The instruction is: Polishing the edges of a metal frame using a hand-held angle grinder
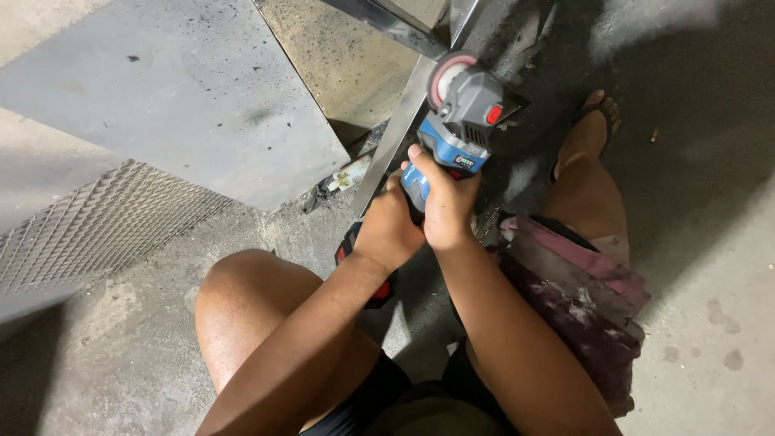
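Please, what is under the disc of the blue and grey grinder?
The angle grinder, gripped by both the left hand and right hand, has its disc on a slanted metal bar. The contact point is hidden by the disc.

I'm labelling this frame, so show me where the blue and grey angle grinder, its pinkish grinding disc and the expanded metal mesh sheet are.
Blue and grey angle grinder (467,121), head view: grey gear housing.
Pinkish grinding disc (442,74), head view: disc rim.
Expanded metal mesh sheet (97,222), head view: middle of the mesh.

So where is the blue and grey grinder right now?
In the head view, the blue and grey angle grinder sits top centre, held in both hands, its pink disc against the slanted shiny metal bar.
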